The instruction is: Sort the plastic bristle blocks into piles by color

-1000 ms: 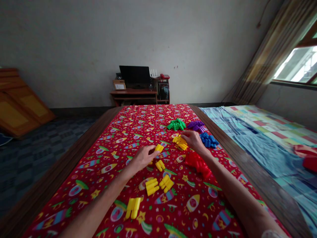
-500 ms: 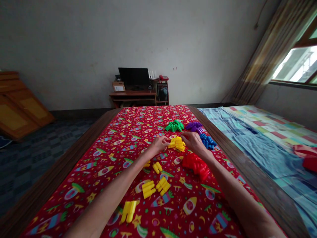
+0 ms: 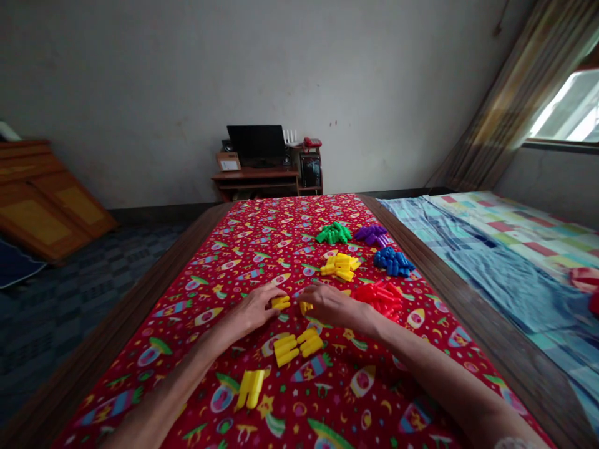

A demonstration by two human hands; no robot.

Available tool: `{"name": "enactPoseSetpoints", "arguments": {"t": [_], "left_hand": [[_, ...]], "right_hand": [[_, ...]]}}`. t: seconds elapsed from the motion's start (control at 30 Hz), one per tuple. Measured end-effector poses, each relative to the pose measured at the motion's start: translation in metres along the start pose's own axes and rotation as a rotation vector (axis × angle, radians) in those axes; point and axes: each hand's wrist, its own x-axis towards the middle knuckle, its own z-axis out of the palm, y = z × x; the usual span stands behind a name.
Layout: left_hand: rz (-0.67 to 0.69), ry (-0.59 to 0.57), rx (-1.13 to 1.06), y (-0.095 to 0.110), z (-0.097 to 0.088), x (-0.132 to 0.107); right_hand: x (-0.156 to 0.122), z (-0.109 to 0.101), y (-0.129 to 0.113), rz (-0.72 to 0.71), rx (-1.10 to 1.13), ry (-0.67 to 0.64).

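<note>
My left hand (image 3: pixel 253 310) lies on the red rocket-print cloth (image 3: pixel 196 324), its fingers closed on a small yellow plastic piece (image 3: pixel 281 303). My right hand (image 3: pixel 330 305) sits beside it, fingertips pinching another yellow piece (image 3: pixel 305 307). Just in front of me lie a pair of loose yellow pieces (image 3: pixel 296 346) and a further yellow piece (image 3: pixel 251 388). Beyond the hands is a yellow pile (image 3: pixel 340 265), with a red pile (image 3: pixel 381 299) to its right.
Sorted piles lie farther up the cloth: green (image 3: pixel 334 234), purple (image 3: pixel 371 234), blue (image 3: pixel 393 261). The wooden table edge (image 3: pixel 449 293) borders a bed with a blue patterned sheet (image 3: pixel 510 274). A desk with a monitor (image 3: pixel 262 163) stands at the far wall.
Both hands have pulled back from the yellow pile toward me and come down on the loose yellow pieces in the middle of the cloth. The yellow pile now lies uncovered.
</note>
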Motion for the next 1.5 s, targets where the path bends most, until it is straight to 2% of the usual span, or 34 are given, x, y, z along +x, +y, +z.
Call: {"name": "enactPoseSetpoints", "arguments": {"t": [0.1,0.2,0.27,0.4,0.5,0.6,0.7,0.9,1.03,1.13,1.27,1.33,1.37,1.43,1.5], "left_hand": [[-0.028,0.123,-0.068,0.007,0.012,0.015],[-0.061,0.207,-0.189,0.015,0.022,0.045],[-0.086,0.248,-0.219,0.019,0.028,0.07],[-0.114,0.283,-0.223,0.026,0.039,0.116],[-0.118,0.257,-0.238,0.03,0.049,0.138],[-0.115,0.242,-0.238,0.032,0.055,0.146],[-0.097,0.243,-0.215,0.032,0.053,0.142],[-0.064,0.264,-0.13,0.021,0.027,0.113],[-0.039,0.216,-0.11,0.016,0.007,0.069],[-0.006,0.08,-0.081,0.016,-0.004,0.02],[-0.048,-0.106,-0.045,0.024,-0.013,-0.056],[-0.058,-0.247,-0.037,0.029,-0.012,-0.089],[-0.101,-0.268,-0.017,0.032,-0.009,-0.102],[-0.182,-0.276,0.02,0.037,-0.002,-0.119],[-0.236,-0.238,0.04,0.039,0.008,-0.126]], "right_hand": [[-0.004,-0.015,0.017,0.152,-0.113,0.05],[-0.006,-0.026,0.032,0.308,-0.237,0.009],[-0.006,-0.029,0.037,0.353,-0.271,-0.018],[-0.011,-0.028,0.032,0.299,-0.267,-0.081],[-0.018,-0.023,0.023,0.226,-0.288,-0.078],[-0.021,-0.016,0.018,0.24,-0.305,-0.07],[-0.02,-0.012,0.02,0.252,-0.285,-0.053],[-0.022,-0.012,0.039,0.356,-0.302,0.057],[-0.021,-0.018,0.04,0.361,-0.313,0.062],[-0.014,-0.034,0.025,0.314,-0.266,0.013],[-0.01,-0.048,-0.011,0.182,-0.138,-0.152],[-0.016,-0.041,-0.03,0.058,-0.091,-0.201],[-0.02,-0.035,-0.038,-0.007,-0.096,-0.197],[-0.027,-0.019,-0.051,-0.093,-0.17,-0.142],[-0.032,-0.006,-0.059,-0.115,-0.246,-0.092]]}}
